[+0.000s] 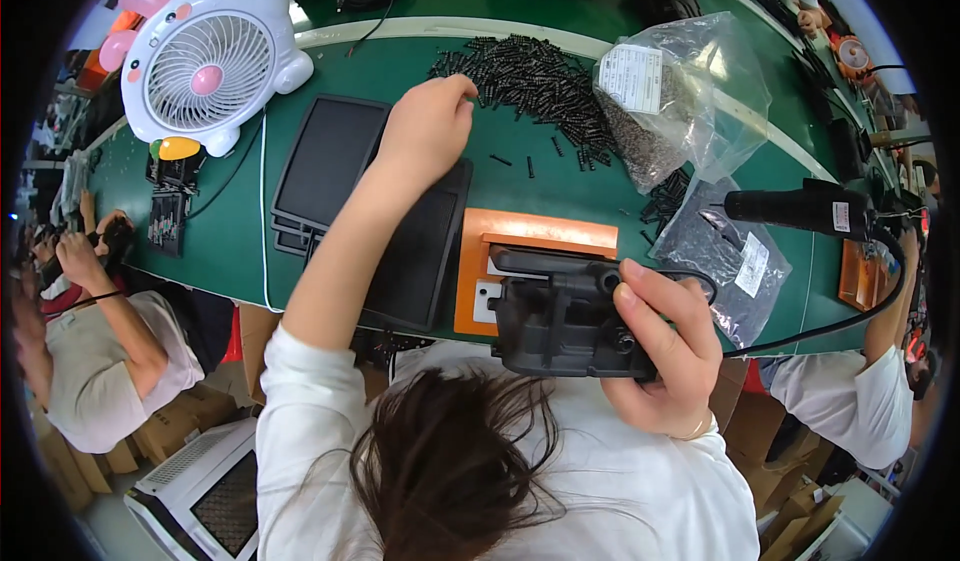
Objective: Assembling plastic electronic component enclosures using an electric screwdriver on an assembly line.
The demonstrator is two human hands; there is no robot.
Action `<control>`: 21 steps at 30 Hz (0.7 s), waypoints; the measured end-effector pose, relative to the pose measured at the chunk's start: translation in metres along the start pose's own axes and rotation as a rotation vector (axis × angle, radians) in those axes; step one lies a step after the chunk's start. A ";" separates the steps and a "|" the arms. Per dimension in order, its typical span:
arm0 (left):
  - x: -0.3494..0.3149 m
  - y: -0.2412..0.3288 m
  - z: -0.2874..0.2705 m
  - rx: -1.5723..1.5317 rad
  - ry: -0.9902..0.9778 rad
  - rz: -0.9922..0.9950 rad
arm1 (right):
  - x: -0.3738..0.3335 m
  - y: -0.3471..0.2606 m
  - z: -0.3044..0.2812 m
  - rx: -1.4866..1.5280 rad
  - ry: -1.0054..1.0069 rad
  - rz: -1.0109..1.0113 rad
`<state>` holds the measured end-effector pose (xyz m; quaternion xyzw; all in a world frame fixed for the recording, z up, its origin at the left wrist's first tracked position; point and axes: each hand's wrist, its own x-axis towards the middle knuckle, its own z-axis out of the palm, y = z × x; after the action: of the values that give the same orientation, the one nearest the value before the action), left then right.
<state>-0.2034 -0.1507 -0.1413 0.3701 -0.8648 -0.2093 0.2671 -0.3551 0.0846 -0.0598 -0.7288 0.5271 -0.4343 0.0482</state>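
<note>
1. At a green surface [560, 191], a worker's left grip [428, 126] reaches away from the body, fingers bent inward at the near left edge of a heap of small black ribbed parts [525, 81]; whether a part is pinched there cannot be told, since the fingertips are largely hidden.
2. The heap lies just beyond and to the right of those fingers, its long spread running rightward. The left grip is clearly the nearer of the two.
3. The right grip [672, 346] is closed on the right end of a black housing [570, 321], fingertips pressed to its far right corner.
4. That housing sits nearer the body than the heap, to the right of and below the left grip, its long axis running left to right. It overlaps an orange fixture [545, 226] in view; contact between them cannot be judged.
5. Between heap and fixture, a couple of loose parts [531, 167] lie singly, one pointing straight away from the worker.
6. Farther out, flat black panels [330, 161] rest left of the fixture, while a clear bag [655, 126] and a black power driver [800, 211] occupy the right.
</note>
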 end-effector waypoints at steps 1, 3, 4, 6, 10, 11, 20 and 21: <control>0.006 -0.015 0.006 0.174 -0.017 0.056 | 0.000 0.001 0.001 0.010 0.001 -0.013; 0.020 -0.027 0.020 0.230 -0.106 0.148 | -0.001 0.002 -0.004 0.014 -0.021 -0.012; 0.027 -0.027 0.021 0.284 -0.207 0.233 | -0.002 0.004 -0.003 0.017 -0.017 -0.008; 0.029 -0.021 0.023 0.427 -0.215 0.265 | -0.005 0.005 -0.002 0.008 -0.025 0.000; 0.024 -0.027 0.027 0.520 -0.174 0.340 | -0.009 0.006 0.000 0.025 -0.007 0.005; 0.022 -0.028 0.026 0.513 -0.148 0.363 | -0.009 0.005 -0.001 0.029 -0.013 0.008; 0.001 0.069 -0.032 -1.068 -0.201 -0.073 | -0.008 0.012 0.000 0.063 -0.018 0.004; -0.007 0.084 -0.041 -1.007 -0.222 -0.004 | -0.007 0.013 0.000 0.063 -0.016 0.010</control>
<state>-0.2185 -0.0991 -0.0650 0.1730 -0.6791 -0.6383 0.3185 -0.3651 0.0847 -0.0705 -0.7277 0.5165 -0.4446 0.0775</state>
